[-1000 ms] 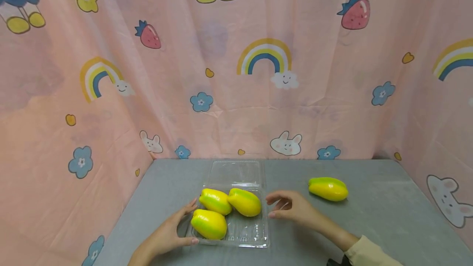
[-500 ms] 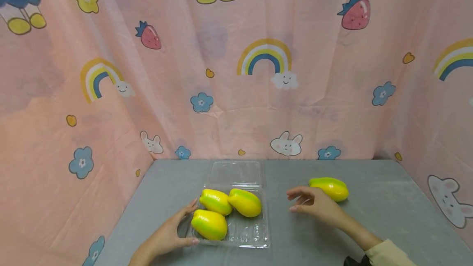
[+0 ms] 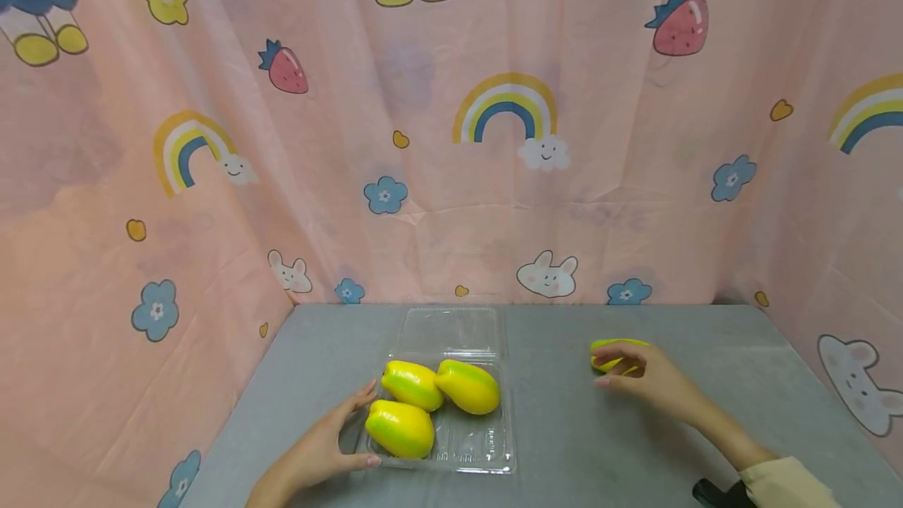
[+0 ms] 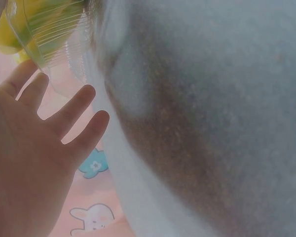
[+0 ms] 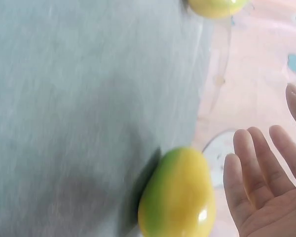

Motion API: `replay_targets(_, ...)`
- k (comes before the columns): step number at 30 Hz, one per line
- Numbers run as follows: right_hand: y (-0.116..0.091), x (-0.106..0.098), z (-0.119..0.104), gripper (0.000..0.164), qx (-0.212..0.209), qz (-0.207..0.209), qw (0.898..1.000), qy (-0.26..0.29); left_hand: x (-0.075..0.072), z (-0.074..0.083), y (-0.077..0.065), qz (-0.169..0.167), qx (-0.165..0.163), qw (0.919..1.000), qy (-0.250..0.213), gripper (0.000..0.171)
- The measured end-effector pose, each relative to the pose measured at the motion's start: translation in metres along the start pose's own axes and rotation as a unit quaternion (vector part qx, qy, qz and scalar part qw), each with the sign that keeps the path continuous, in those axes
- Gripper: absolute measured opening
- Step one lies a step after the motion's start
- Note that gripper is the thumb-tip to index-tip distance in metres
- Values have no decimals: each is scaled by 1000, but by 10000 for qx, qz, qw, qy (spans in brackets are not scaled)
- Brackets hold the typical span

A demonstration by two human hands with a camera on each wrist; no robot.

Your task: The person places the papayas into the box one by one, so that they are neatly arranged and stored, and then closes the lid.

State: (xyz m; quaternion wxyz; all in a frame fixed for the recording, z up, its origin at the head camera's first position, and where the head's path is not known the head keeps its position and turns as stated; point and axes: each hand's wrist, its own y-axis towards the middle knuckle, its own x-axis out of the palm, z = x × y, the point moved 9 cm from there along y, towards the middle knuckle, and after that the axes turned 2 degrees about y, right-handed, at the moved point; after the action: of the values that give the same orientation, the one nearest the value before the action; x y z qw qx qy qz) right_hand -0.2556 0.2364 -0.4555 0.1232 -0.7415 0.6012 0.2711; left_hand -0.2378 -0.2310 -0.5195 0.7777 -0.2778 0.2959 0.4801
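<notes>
In the head view, a clear plastic clamshell box [image 3: 471, 445] holds three yellow-green papayas: one at the back left [image 3: 411, 384], one at the back right [image 3: 469, 387] and one at the front left [image 3: 400, 428]. My left hand [image 3: 313, 449] rests against the box's left side, fingers spread along it and thumb at the front corner. The left wrist view shows those fingers straight beside the ribbed plastic wall. My right hand [image 3: 656, 386] is over a lone papaya [image 5: 177, 197] on the table, hiding most of it from the head view. In the right wrist view a gap separates them.
The box's clear lid [image 3: 451, 332] lies folded back toward the curtain. A grey table [image 3: 557, 429] bears everything. Behind and at both sides hangs a pink patterned curtain [image 3: 451, 218]. A dark object [image 3: 719, 494] shows by the right sleeve [image 3: 786, 480].
My right hand has moved right, from beside the box to the lone papaya. The left hand, the box and its three papayas have stayed put.
</notes>
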Motion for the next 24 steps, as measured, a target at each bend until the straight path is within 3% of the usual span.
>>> replay_targets(11, -4, -33, 31, 47, 751, 83, 9946, -716, -1, 0, -2, 13, 40, 10000, -7, 92)
replay_targets(24, -3, -57, 53, 61, 1031, 216, 9884, -1092, 0, 0, 0, 7, 7, 10000, 45, 92)
